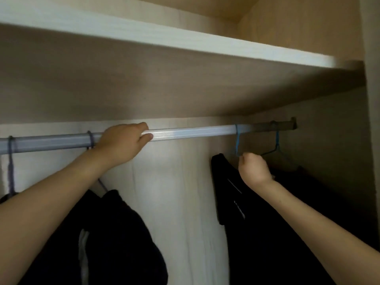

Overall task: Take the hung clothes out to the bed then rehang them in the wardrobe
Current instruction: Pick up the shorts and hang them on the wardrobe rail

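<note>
The rail runs from left to right across the wardrobe, just under the shelf, and the coming move turns on this axis. The blue hanger hooks over the rail from above, to the right of both hands, so I judge that its hook must go up and then toward the person to come free.

The right hand is the nearer one. It sits just below the rail with the fingers curled, and it seems to pinch the thin neck of the blue hanger. The left hand is well apart from it, further left, with fingers over the top of the rail and the thumb below, so it grips the rail itself.

The black garment hangs limp under the blue hanger, soft and dark with a pale stripe. A second wire hanger is just beside it near the rail's end bracket. The rail looks like ribbed, shiny metal. On the left, two purplish hangers carry another dark garment, loosely folded and heavy-looking.
</note>
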The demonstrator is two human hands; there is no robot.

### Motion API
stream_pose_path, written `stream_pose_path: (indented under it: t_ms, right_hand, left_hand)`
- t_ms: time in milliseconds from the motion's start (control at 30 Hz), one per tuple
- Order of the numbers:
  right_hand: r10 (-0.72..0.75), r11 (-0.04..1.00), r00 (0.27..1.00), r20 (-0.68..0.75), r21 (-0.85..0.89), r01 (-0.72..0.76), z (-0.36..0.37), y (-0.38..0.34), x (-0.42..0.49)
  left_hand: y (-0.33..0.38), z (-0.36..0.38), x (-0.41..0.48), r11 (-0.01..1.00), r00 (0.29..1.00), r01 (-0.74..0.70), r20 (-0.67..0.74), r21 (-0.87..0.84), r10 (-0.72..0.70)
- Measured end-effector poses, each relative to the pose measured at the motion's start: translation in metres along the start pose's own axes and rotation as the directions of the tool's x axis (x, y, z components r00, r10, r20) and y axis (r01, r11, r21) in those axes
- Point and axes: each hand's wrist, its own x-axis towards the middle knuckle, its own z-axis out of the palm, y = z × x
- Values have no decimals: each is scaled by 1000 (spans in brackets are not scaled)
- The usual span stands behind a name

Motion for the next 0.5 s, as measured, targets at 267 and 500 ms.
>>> stream_pose_path:
  t_ms: [267, 500]
  right_hand:
    - [-260, 964, 962, 83, 85, 253, 18, -83, -46]
    - [-391, 914, 916, 93, 158, 374, 37, -143, -74]
  left_hand:
    - [-9, -10, 2, 982, 993, 63, 110, -179, -43]
    - [-7, -12, -1, 979, 993, 80, 96, -189, -63]
